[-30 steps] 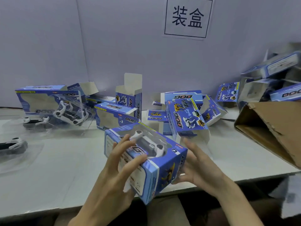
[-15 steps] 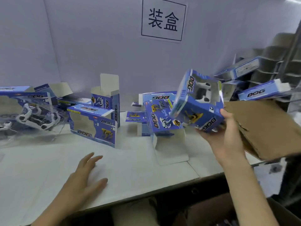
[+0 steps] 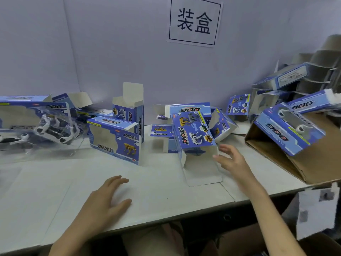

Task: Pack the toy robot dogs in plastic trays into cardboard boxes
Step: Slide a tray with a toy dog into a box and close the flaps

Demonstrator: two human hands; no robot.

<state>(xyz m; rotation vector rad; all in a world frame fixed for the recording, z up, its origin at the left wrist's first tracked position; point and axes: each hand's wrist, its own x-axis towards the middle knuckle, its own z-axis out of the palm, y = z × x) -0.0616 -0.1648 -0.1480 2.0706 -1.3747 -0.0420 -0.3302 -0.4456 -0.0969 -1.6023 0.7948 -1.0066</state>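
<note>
Well to the left of both hands, a white toy robot dog in its clear plastic tray (image 3: 49,130) lies on the white table (image 3: 55,182). The tray looks thin, light and slippery, so I'd take it by its flat rim, not by the dog's legs. The left hand (image 3: 108,198) lies flat on the table with its fingers straight and empty. The right hand (image 3: 232,159) is open and spread just beside the white flap of an empty blue cardboard box (image 3: 193,133). That box is likely light and easily crushed, so grip its folded edges. To the right of that hand, a filled blue box (image 3: 287,128) leans on a brown carton (image 3: 304,163).
</note>
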